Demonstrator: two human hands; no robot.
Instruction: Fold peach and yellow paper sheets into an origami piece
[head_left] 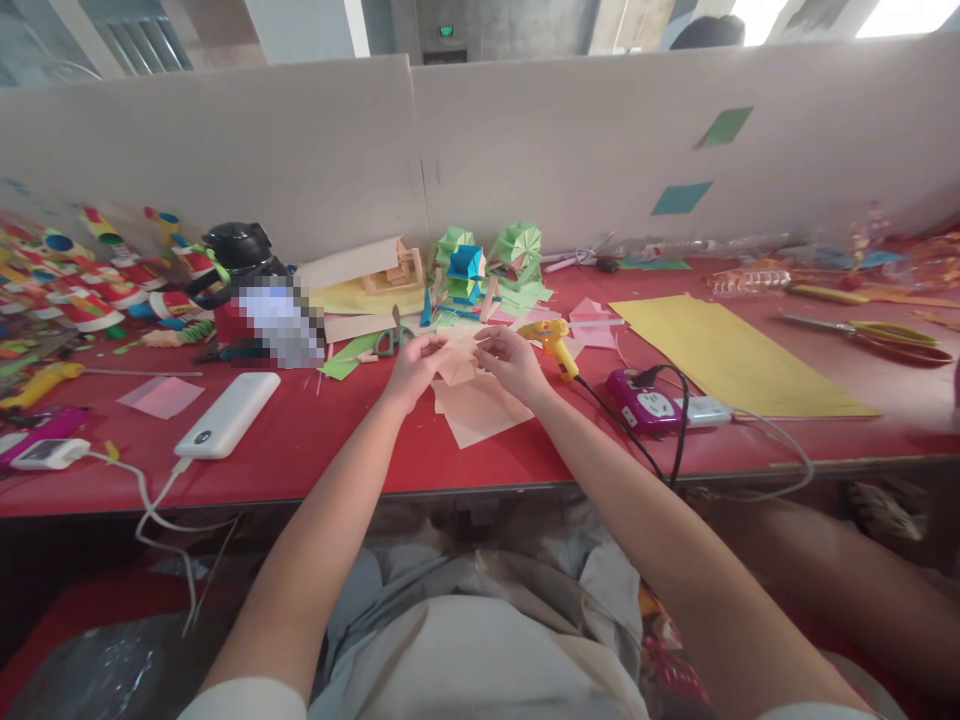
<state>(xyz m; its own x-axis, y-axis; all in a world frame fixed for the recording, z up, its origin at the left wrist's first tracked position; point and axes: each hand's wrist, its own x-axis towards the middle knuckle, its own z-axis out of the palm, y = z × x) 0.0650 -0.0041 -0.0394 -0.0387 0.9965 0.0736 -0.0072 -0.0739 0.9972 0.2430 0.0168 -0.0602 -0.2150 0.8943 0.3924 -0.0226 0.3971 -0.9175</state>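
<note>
"Where's the paper (459, 370)?"
"Between left hand (415, 370) and right hand (514, 362), pinched by the fingertips of both at its sides."
"What's beside it?"
"Peach sheets (484, 415) on the red table (420, 465), just on the wearer's side of the grip."

Pale paper (459, 372) partly hidden by left hand (417, 368), right hand (514, 362); colorful figures (88, 308) blurred, some cut off.
</note>
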